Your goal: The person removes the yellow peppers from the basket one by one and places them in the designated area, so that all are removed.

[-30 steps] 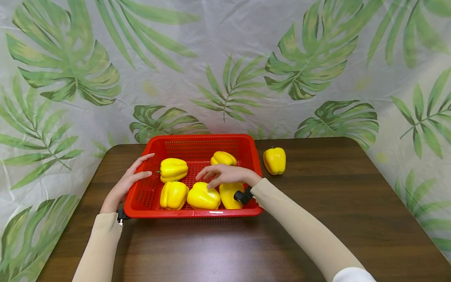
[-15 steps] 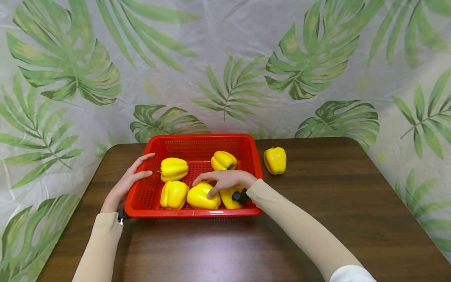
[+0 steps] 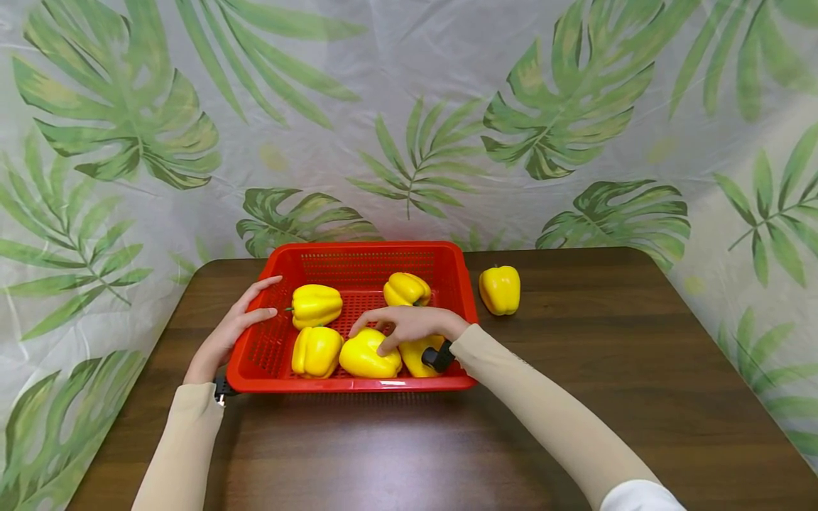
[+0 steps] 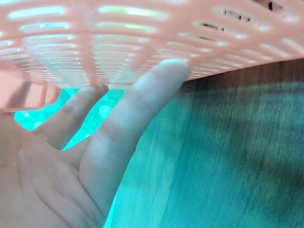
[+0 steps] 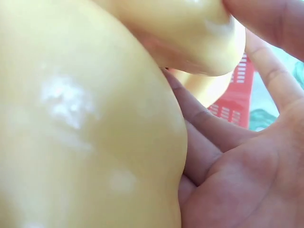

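Observation:
A red plastic basket sits on the table with several yellow bell peppers inside. My left hand holds its left rim, fingertips reaching over the edge. In the left wrist view, other fingers lie against the slotted outer wall. My right hand reaches in and grips the front middle bell pepper, thumb on its near side, fingers over the far side. Under the right wrist lies the front right bell pepper, partly covered. The right wrist view has the gripped bell pepper between thumb and fingers.
One more yellow bell pepper stands on the wooden table, right of the basket. Inside are a back right pepper, a back left one and a front left one. A leaf-print cloth hangs behind.
My right hand has lowered slightly onto the front middle bell pepper, its thumb and fingers now around it. The left hand and the basket stay put.

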### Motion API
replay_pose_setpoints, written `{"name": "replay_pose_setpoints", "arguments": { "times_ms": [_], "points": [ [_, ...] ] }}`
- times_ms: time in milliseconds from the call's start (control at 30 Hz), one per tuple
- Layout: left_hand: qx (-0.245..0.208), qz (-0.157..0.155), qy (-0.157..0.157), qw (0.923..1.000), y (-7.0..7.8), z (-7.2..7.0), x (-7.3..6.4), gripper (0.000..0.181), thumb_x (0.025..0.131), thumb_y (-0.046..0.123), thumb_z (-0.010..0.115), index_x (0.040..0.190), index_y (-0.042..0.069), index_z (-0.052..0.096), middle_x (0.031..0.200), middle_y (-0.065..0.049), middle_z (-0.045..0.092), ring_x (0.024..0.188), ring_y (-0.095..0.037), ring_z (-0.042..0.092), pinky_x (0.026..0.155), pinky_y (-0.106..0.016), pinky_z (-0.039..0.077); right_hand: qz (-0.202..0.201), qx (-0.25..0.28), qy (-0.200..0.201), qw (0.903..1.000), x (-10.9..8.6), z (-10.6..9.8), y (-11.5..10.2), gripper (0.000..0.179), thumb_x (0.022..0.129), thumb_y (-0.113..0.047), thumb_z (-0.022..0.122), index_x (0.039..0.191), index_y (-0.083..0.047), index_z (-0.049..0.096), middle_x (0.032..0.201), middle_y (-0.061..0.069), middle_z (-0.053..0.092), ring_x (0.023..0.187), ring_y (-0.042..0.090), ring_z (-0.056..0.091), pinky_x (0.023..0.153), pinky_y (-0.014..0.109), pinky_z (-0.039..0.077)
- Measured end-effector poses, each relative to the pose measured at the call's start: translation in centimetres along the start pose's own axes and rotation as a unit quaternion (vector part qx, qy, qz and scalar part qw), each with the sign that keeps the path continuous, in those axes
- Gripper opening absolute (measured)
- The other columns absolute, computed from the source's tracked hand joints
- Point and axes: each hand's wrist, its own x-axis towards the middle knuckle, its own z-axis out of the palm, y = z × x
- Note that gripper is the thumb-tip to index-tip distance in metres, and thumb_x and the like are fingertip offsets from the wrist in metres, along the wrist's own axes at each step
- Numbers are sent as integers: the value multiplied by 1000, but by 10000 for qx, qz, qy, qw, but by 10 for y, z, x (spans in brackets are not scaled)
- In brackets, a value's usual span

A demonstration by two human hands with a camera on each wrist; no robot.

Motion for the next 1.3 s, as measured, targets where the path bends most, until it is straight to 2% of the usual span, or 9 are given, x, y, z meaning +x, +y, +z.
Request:
{"name": "replay_pose_setpoints", "arguments": {
  "times_ms": [233, 500, 567, 667, 800, 900, 1133, 1300],
  "points": [
    [-10, -4, 6, 10000, 0, 1, 0, 59, 99, 16, 48, 151, 21, 20, 148, -20, 20, 115, -32, 49, 84, -44, 52, -197, 208, 70, 9996, -2, -2, 1, 45, 88, -3, 61, 131, -12, 53, 132, -1, 50, 116, 20, 43, 97, 33, 38],
    [-42, -1, -4, 10000, 0, 2, 0, 59, 100, 16, 47, 152, 21, 20, 148, -20, 20, 115, -33, 48, 85, -44, 52, -183, 484, 436, 9977, -7, -3, 2, 45, 89, -7, 63, 131, -16, 53, 132, -4, 50, 117, 20, 45, 98, 33, 39],
    [-27, 1, -1, 10000, -1, 2, 0, 59, 99, 16, 47, 152, 21, 20, 149, -20, 19, 116, -33, 47, 85, -44, 52, -196, 692, 575, 9957, -9, -4, 3, 43, 89, -6, 62, 131, -14, 53, 131, 0, 51, 116, 20, 47, 95, 33, 42],
    [15, -2, 17, 10000, -1, 2, 0, 59, 99, 16, 48, 152, 21, 20, 149, -20, 20, 116, -33, 47, 85, -44, 52, -277, 1219, 713, 9896, -11, -4, 4, 40, 91, -1, 58, 130, -5, 52, 127, 13, 54, 111, 22, 52, 92, 35, 47],
    [24, -39, 52, 10000, -1, 2, 0, 60, 99, 17, 48, 151, 21, 20, 148, -20, 20, 116, -33, 48, 84, -43, 52, -295, 1675, 617, 9835, -11, -4, 4, 38, 91, 5, 55, 128, 8, 50, 121, 22, 56, 105, 22, 58, 90, 35, 49],
    [12, -40, 48, 10000, -1, 1, 0, 59, 99, 17, 48, 151, 22, 20, 149, -20, 20, 116, -32, 48, 85, -43, 52, -253, 1533, 475, 9867, -9, -3, 4, 40, 90, 4, 57, 129, 9, 50, 123, 17, 56, 107, 20, 56, 90, 31, 49],
    [2, -47, 49, 10000, -1, 2, 0, 59, 99, 17, 48, 151, 22, 21, 149, -19, 20, 116, -32, 48, 85, -44, 52, -163, 994, 280, 9945, -3, 1, 5, 43, 89, 3, 60, 131, -2, 55, 129, 8, 56, 108, 19, 54, 88, 29, 48],
    [6, -73, 66, 10000, -2, 0, 1, 60, 99, 16, 48, 152, 20, 19, 149, -19, 20, 116, -32, 49, 85, -44, 52, -182, 784, 265, 9964, 1, 3, 4, 45, 87, 4, 60, 131, -7, 57, 128, 2, 57, 111, 18, 51, 92, 29, 45]
  ]
}}
